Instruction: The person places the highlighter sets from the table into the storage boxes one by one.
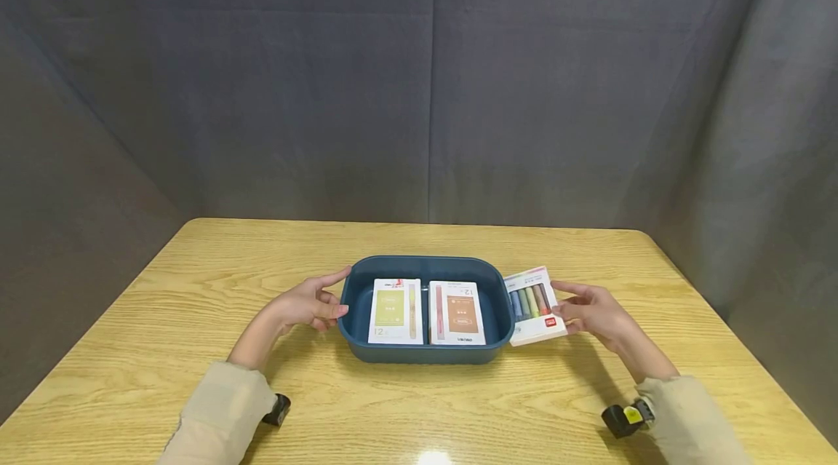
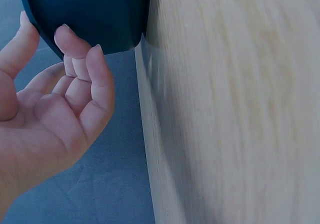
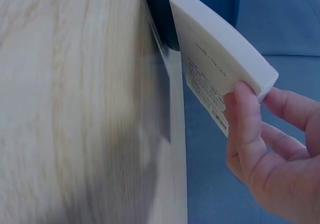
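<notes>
A dark blue bin [image 1: 427, 354] with a divider stands on the table. My left hand [image 1: 313, 303] holds its left end, thumb at the rim [image 2: 24, 13] and curled fingers against the outer wall. Inside lie two white pen boxes: one with a yellow-green panel [image 1: 396, 311] in the left compartment, one with a brown panel [image 1: 458, 312] in the right. At the bin's right end my right hand [image 1: 592, 311] pinches a white box of coloured markers [image 1: 533, 305], tilted, window up. Its printed back [image 3: 205, 68] shows in the right wrist view.
The light wooden table [image 1: 419, 407] has its far edge near a grey curtain [image 1: 419, 86]. Black wrist cameras are worn at the left cuff [image 1: 278, 410] and right cuff [image 1: 625, 419].
</notes>
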`<move>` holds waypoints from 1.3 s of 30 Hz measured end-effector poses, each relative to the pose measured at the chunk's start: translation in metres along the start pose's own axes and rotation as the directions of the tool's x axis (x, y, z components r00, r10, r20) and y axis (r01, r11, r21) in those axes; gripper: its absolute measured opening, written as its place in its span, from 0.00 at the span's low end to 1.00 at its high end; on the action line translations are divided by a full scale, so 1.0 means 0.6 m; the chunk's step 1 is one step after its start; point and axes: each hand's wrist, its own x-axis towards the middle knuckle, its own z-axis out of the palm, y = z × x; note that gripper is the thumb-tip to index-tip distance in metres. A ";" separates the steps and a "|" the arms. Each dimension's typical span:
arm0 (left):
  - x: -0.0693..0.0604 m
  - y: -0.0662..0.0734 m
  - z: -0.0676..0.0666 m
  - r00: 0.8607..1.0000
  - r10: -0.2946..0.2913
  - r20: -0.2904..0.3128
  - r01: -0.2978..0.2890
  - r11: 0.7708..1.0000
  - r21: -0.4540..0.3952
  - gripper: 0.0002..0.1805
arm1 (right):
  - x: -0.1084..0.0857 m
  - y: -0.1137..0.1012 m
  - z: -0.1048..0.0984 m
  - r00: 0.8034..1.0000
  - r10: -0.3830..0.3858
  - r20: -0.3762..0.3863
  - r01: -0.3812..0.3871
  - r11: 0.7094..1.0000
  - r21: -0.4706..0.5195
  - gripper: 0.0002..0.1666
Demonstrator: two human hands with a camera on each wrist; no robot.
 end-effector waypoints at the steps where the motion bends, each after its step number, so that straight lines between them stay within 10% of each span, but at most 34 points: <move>1: -0.001 0.000 0.000 1.000 0.001 0.000 -0.001 1.000 0.003 0.41 | -0.001 -0.001 -0.001 1.000 -0.004 0.000 0.004 1.000 0.001 0.34; 39: 0.002 -0.003 0.001 0.999 -0.024 -0.026 0.024 1.000 0.020 0.42 | -0.015 -0.031 -0.015 0.999 -0.031 -0.034 0.040 0.959 0.281 0.39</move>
